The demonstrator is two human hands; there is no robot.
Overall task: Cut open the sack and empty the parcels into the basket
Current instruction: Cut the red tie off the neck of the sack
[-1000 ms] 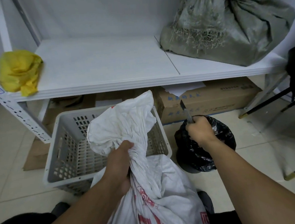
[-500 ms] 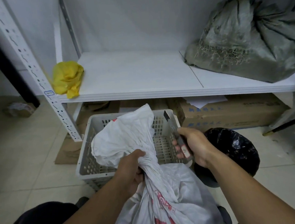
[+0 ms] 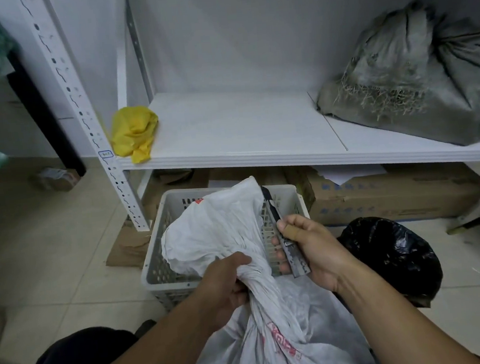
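Head view, looking down at the floor in front of a white shelf [image 3: 228, 130]. At about 7 o'clock the left hand [image 3: 227, 281] has its grip closed tight round the twisted neck of a white woven sack [image 3: 217, 230]. The sack's loose top flares up toward 12 o'clock over a grey perforated basket [image 3: 156, 256], and its full body sits at 6 o'clock between the person's arms. No parcels show.

Just right of the neck, a utility knife [image 3: 273, 213] points up toward 12 o'clock, its blade tip beside the flared cloth. The right hand [image 3: 317, 250], at 4 o'clock, has its grip curled round the handle, thumb along the top. A black-lined bin [image 3: 390, 255] stands at 3 o'clock.

The cloth looks thin, limp and probably slick, and the filled body is likely heavy. The bunched neck seems the surest hold, with the cut made in taut cloth clear of the left fingers.
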